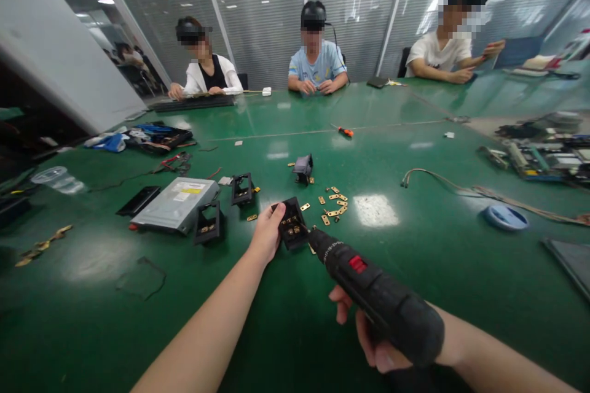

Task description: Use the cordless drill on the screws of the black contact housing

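Note:
My left hand (268,230) grips a small black plastic housing (291,234) by its left side, thumb on the upper edge. Brass pieces sit inside that housing. My right hand (369,331) is wrapped round the grip of a black cordless drill (369,285) with a red switch on top. The drill's tip points at the right side of the housing; whether it touches a screw is too small to tell. Several small brass plates (341,202) lie loose just beyond. Similar black housings (209,224) stand to the left, and another housing (303,169) sits farther back.
A silver disc drive (177,204) lies to the left, near a clear plastic cup (59,179). An orange screwdriver (345,132) rests farther back. At right are a blue round lid (506,217), cables (442,181) and circuit boards (548,156). Three people sit across the green table (405,258).

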`<state>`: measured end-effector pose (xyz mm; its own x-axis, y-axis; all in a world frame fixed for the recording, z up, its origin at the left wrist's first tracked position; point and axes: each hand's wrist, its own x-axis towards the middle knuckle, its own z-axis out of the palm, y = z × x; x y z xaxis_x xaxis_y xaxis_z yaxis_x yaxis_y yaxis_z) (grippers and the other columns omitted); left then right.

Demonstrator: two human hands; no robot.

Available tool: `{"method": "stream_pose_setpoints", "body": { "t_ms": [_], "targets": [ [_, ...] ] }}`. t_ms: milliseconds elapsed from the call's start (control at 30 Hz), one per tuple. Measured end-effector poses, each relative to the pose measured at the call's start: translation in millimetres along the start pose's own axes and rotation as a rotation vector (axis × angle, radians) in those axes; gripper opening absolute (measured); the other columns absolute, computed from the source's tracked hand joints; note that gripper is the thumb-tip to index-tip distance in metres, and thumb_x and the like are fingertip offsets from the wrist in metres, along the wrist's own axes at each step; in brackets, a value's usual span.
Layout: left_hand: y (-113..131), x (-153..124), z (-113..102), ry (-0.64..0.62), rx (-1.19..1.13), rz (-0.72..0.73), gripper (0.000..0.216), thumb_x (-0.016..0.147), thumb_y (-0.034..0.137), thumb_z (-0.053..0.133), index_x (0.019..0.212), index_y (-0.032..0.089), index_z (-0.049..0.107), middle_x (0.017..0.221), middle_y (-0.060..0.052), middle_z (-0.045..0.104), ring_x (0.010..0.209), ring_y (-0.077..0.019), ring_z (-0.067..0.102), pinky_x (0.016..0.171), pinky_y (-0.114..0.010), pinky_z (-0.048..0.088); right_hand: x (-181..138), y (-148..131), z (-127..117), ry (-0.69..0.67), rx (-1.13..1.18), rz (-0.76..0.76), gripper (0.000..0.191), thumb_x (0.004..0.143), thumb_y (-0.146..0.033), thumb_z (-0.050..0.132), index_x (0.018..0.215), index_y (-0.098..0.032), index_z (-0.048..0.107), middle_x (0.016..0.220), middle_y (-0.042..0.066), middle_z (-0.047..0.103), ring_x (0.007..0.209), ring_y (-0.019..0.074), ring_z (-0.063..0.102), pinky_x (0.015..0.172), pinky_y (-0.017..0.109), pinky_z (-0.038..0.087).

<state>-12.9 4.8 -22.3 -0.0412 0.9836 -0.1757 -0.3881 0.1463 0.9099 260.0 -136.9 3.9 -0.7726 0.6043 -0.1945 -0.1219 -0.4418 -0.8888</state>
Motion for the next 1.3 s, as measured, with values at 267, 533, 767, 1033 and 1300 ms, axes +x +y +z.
{"method": "stream_pose_setpoints", "body": {
  "t_ms": [267,533,767,1033,1300],
  "targets": [
    [1,-1,-2,-0.049,-0.018,-0.004,0.062,0.063,0.056,0.098,0.103,0.018,0.071,0.1,-0.01,0.077,0.091,-0.0287,0.074,0.084,-0.044,0.06,3,-3,2,-0.017,-0.026,-0.039,0.078,0.065,-0.021,0.101,0.134,-0.02,0.063,0.11,0.009,0.075,0.076,0.0145,0.073,0.064,0.024,0.059],
    [0,-2,2,-0.065,-0.011,0.031,0.055,0.066,0.054,0.097,0.096,0.02,0.067,0.087,-0.004,0.072,0.081,-0.0239,0.072,0.076,-0.038,0.059,4,-17,15,0.107,-0.206,-0.074,0.05,0.06,-0.024,0.103,0.098,-0.017,0.071,0.084,0.003,0.073,0.076,0.0174,0.069,0.069,0.029,0.057],
    [-2,5,3,-0.04,-0.035,0.045,0.062,0.067,0.065,0.093,0.1,0.019,0.066,0.092,-0.007,0.074,0.08,-0.0246,0.072,0.074,-0.039,0.06,11,6,1,0.029,-0.1,-0.092,0.067,0.062,-0.034,0.104,0.114,-0.017,0.065,0.082,0.001,0.072,0.07,0.0157,0.071,0.065,0.028,0.058],
    [-3,7,5,-0.055,-0.036,0.131,0.063,0.066,0.065,0.094,0.1,0.02,0.064,0.087,-0.003,0.072,0.075,-0.0219,0.07,0.071,-0.036,0.059,9,-9,4,0.056,-0.112,-0.065,0.057,0.068,-0.034,0.1,0.11,-0.016,0.067,0.084,0.0,0.073,0.067,0.0151,0.073,0.063,0.027,0.055],
    [-3,6,6,0.002,-0.02,0.165,0.062,0.069,0.069,0.09,0.097,0.018,0.068,0.081,-0.005,0.07,0.071,-0.022,0.069,0.069,-0.036,0.057,5,-21,15,0.132,-0.13,-0.044,0.059,0.064,-0.033,0.099,0.109,-0.015,0.065,0.082,-0.001,0.072,0.065,0.0164,0.073,0.065,0.03,0.054]
  ]
}}
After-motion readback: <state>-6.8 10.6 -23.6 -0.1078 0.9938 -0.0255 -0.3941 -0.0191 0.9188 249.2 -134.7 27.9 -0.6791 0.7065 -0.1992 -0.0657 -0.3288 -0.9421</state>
